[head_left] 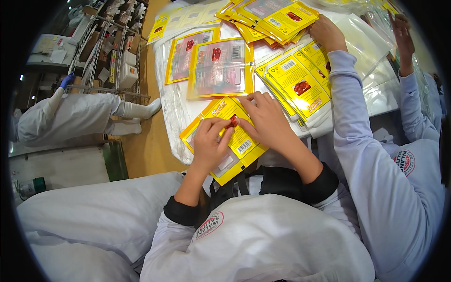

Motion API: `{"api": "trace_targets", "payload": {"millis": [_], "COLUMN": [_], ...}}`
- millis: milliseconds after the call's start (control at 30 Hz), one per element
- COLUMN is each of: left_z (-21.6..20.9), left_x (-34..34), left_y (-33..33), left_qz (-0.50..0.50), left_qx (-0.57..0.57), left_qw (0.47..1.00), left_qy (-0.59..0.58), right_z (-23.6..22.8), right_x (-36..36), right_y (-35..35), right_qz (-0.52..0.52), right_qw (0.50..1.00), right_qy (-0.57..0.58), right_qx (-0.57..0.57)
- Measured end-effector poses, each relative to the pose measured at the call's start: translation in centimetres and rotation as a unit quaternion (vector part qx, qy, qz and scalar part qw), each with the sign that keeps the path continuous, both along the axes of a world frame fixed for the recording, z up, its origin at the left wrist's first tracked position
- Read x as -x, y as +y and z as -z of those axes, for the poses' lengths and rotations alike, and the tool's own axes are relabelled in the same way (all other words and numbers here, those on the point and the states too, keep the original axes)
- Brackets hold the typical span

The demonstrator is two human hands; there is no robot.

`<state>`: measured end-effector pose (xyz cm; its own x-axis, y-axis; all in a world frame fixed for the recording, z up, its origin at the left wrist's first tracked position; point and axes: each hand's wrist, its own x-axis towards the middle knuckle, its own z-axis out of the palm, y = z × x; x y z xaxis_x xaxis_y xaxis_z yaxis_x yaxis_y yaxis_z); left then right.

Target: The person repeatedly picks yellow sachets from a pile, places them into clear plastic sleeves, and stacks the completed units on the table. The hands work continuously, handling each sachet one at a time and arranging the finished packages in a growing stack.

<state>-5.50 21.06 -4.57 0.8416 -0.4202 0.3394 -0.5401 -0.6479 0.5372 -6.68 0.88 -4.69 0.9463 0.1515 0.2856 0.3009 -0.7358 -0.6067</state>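
A yellow printed plastic pouch (224,175) lies tilted at the table's near edge, in front of my body. My left hand (210,142) is on its left part, with thumb and fingertips pinched together near the red picture in its middle. My right hand (266,118) grips the pouch from the right, its thumb on the printed face and its fingers bent over the far edge. Whether a small piece is between my left fingertips is hidden. Just beyond, a pouch with a clear window (221,70) lies flat, partly over another windowed pouch (177,61).
The white-covered table (162,103) carries a fanned stack of yellow pouches (300,89) on the right and a pile (270,21) at the far side. A co-worker's hand (329,33) touches that pile. Another person (70,113) stands left by a wire shelf (112,56).
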Motion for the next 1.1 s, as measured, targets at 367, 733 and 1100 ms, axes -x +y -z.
{"api": "trace_targets", "payload": {"millis": [367, 733, 1100], "left_z": [-0.3, -0.1, -1.1], "left_x": [-6.1, -5.2, -4.2], "left_y": [0.6, 1.0, 0.8], "left_qz": [0.029, -0.016, -0.037], "left_qx": [-0.062, -0.044, 0.224], "left_qw": [0.997, 0.997, 0.936], "left_qy": [0.026, 0.063, 0.268], "right_z": [1.1, 1.2, -0.4], "right_x": [-6.0, -5.6, -5.0], "right_y": [0.4, 1.6, 1.2], "right_qz": [-0.031, -0.055, -0.064], "right_qw": [0.998, 0.998, 0.895], "right_qy": [0.007, 0.007, 0.239], "right_qx": [0.061, 0.023, -0.371]}}
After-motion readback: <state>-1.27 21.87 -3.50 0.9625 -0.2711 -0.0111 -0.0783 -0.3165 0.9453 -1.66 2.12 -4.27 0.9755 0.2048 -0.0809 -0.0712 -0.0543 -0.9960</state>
